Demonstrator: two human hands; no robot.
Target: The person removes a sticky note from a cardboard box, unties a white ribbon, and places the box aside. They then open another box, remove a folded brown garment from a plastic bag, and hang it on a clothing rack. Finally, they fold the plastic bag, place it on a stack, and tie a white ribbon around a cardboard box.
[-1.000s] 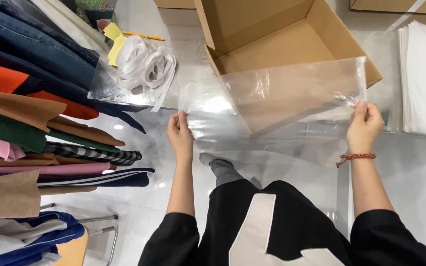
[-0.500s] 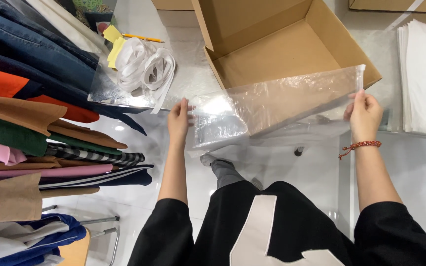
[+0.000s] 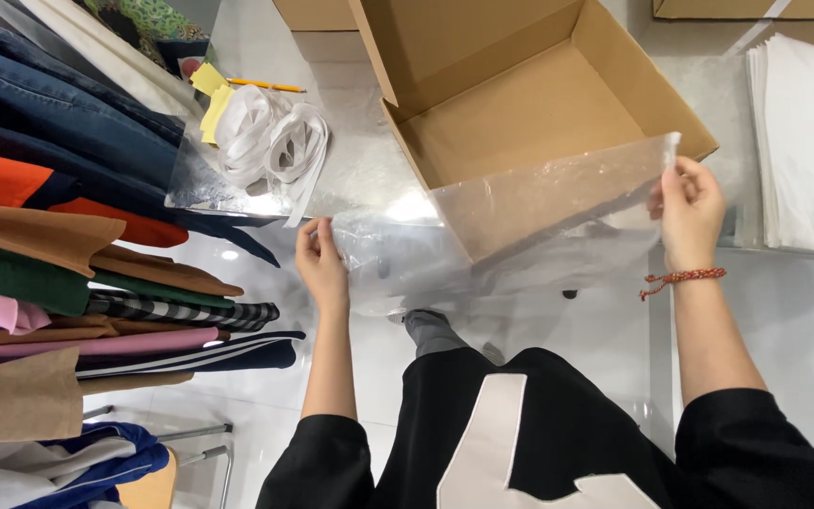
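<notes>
A large clear plastic bag is stretched between my two hands in front of me. My left hand pinches its lower left corner, and my right hand grips its upper right corner, so the bag hangs tilted. A red cord bracelet circles my right wrist. Behind the bag an open, empty cardboard box stands on the reflective table, partly seen through the plastic.
Folded and hung clothes crowd the left side. Coiled white tape, yellow notes and a pencil lie on the table left of the box. A stack of white sheets sits at right. More cardboard boxes stand behind.
My right hand has lifted its corner of the bag higher while my left hand has dropped lower, so the bag now slants up to the right over the box front.
</notes>
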